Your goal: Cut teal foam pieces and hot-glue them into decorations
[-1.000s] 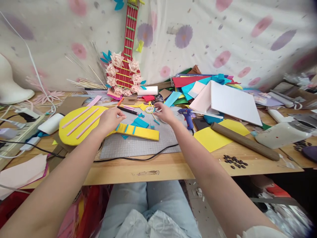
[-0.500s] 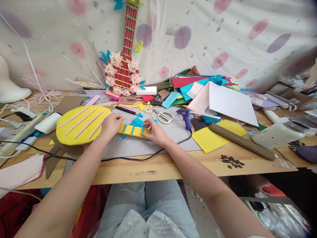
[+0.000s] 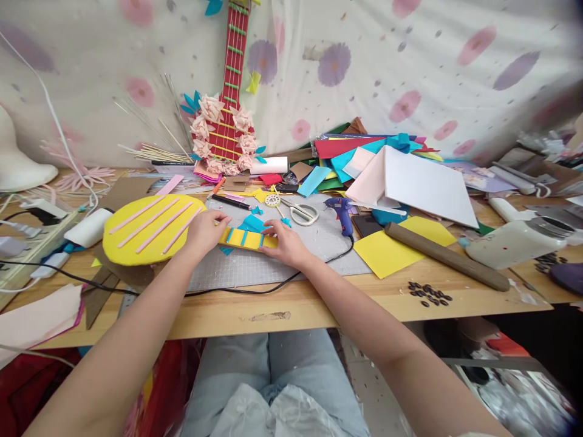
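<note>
Since a second ago your right hand (image 3: 285,244) has come back from the scissors (image 3: 303,212) and dropped onto the neck of the yellow paper guitar (image 3: 152,229).

Your left hand (image 3: 204,230) lies flat where the round body meets the neck, fingers spread and pressing rather than gripping, which pins the piece to the grey cutting mat (image 3: 282,261). Your right hand presses the neck's far end the same way, fingertips at the blue strips (image 3: 243,237) crossing it, probably seating a strip, though your fingers hide the contact. Neither hand lifts anything. Beyond the guitar's neck lie the scissors and the blue glue gun (image 3: 341,213), both within reach; right of the guitar, a yellow sheet (image 3: 387,252) sits under a brown cardboard tube (image 3: 446,256).
</note>
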The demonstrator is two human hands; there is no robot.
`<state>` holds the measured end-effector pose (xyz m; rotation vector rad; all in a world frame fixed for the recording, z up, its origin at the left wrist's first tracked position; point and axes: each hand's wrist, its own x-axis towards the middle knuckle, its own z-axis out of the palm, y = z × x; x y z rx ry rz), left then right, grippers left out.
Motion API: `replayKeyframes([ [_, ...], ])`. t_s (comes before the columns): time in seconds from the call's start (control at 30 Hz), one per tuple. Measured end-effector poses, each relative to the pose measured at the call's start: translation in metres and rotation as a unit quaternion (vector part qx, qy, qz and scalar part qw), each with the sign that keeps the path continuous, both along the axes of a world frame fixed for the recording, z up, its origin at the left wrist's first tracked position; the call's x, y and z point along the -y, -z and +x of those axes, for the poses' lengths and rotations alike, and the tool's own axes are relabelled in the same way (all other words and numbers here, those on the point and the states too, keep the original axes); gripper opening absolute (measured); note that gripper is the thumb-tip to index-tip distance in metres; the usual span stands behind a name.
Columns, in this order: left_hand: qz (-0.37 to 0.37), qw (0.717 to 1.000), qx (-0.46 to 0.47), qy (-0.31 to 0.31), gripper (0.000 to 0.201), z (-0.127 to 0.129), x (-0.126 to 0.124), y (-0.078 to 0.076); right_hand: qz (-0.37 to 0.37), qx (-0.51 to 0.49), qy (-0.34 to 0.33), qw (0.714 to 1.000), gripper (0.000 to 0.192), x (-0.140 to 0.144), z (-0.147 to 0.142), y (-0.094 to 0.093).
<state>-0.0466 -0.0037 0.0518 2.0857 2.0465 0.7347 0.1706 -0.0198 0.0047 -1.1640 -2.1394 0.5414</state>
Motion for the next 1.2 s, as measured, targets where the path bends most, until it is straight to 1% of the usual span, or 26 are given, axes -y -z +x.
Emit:
replayKeyframes([
  [0.07,0.004,1.000,0.000,0.018,0.023,0.005,0.000,0.000,0.003,0.004,0.000,1.000,0.049,0.000,-0.001,0.001],
  [0.1,0.005,0.999,-0.002,0.038,0.022,0.009,0.001,0.000,0.006,0.006,0.000,1.000,0.049,-0.001,-0.001,0.001],
  [0.13,0.006,0.998,-0.004,0.063,0.021,0.013,0.002,0.000,0.008,0.007,0.000,1.000,0.049,0.000,-0.002,0.002],
  [0.23,-0.001,0.982,-0.024,0.187,0.021,0.032,0.008,-0.002,0.018,-0.014,0.004,1.000,0.050,0.000,-0.001,0.001],
  [0.27,-0.011,0.980,-0.026,0.199,0.022,0.038,0.011,-0.002,0.023,-0.033,0.006,0.999,0.050,0.001,-0.001,0.001],
  [0.3,-0.023,0.982,-0.018,0.185,0.024,0.045,0.013,-0.002,0.029,-0.055,0.009,0.998,0.051,0.001,0.000,0.001],
  [0.37,-0.046,0.991,0.034,0.122,0.025,0.056,0.015,0.001,0.048,-0.098,0.013,0.994,0.049,0.000,0.001,0.000],
  [0.4,-0.049,0.991,0.059,0.109,0.025,0.060,0.015,0.003,0.060,-0.113,0.015,0.992,0.047,0.000,0.002,0.001],
  [0.5,-0.081,0.978,0.147,0.126,0.020,0.071,0.012,0.011,0.096,-0.129,0.016,0.987,0.042,-0.003,0.003,0.003],
  [0.53,-0.108,0.966,0.202,0.120,0.019,0.074,0.010,0.013,0.105,-0.132,0.015,0.986,0.041,-0.005,0.003,0.004],
  [0.6,-0.150,0.929,0.326,0.093,0.016,0.080,0.007,0.016,0.111,-0.139,0.011,0.984,0.041,-0.007,0.003,0.004],
  [0.67,-0.167,0.886,0.426,0.068,0.013,0.085,0.006,0.016,0.106,-0.143,0.002,0.984,0.043,-0.009,0.008,0.000],
  [0.73,-0.170,0.851,0.495,0.047,0.012,0.088,0.006,0.013,0.082,-0.139,0.004,0.987,0.047,-0.010,0.022,-0.009],
  [0.77,-0.173,0.834,0.523,0.035,0.012,0.088,0.006,0.012,0.058,-0.132,0.018,0.989,0.048,-0.010,0.033,-0.014],
  [0.8,-0.177,0.816,0.550,0.024,0.012,0.088,0.006,0.010,0.017,-0.118,0.040,0.992,0.044,-0.011,0.047,-0.020],
  [0.83,-0.184,0.797,0.575,0.017,0.011,0.086,0.006,0.008,-0.037,-0.102,0.078,0.991,0.036,-0.011,0.063,-0.026],
  [0.87,-0.192,0.778,0.598,0.013,0.010,0.084,0.006,0.006,-0.103,-0.073,0.118,0.985,0.033,-0.011,0.081,-0.031],
  [0.9,-0.200,0.761,0.617,0.014,0.009,0.082,0.006,0.004,-0.154,-0.037,0.164,0.974,0.035,-0.012,0.098,-0.034],
  [0.93,-0.207,0.745,0.634,0.016,0.007,0.079,0.005,0.003,-0.171,0.003,0.230,0.958,0.036,-0.013,0.114,-0.036],
  [0.97,-0.215,0.731,0.647,0.022,0.006,0.077,0.005,0.002,-0.157,0.037,0.310,0.937,0.036,-0.015,0.128,-0.036],
  [1.0,-0.222,0.720,0.657,0.029,0.005,0.074,0.004,0.000,-0.130,0.048,0.387,0.912,0.035,-0.018,0.138,-0.034],
  [1.03,-0.229,0.712,0.663,0.035,0.005,0.072,0.004,-0.001,-0.106,0.048,0.431,0.895,0.033,-0.022,0.145,-0.031],
  [1.1,-0.236,0.706,0.666,0.038,0.005,0.068,0.004,-0.003,-0.075,0.051,0.458,0.884,0.035,-0.032,0.149,-0.022],
  [1.17,-0.235,0.711,0.662,0.036,0.004,0.065,0.004,-0.005,-0.064,0.060,0.446,0.891,0.042,-0.043,0.145,-0.012],
  [1.2,-0.232,0.716,0.658,0.033,0.004,0.064,0.003,-0.006,-0.071,0.060,0.440,0.893,0.044,-0.047,0.142,-0.008],
])
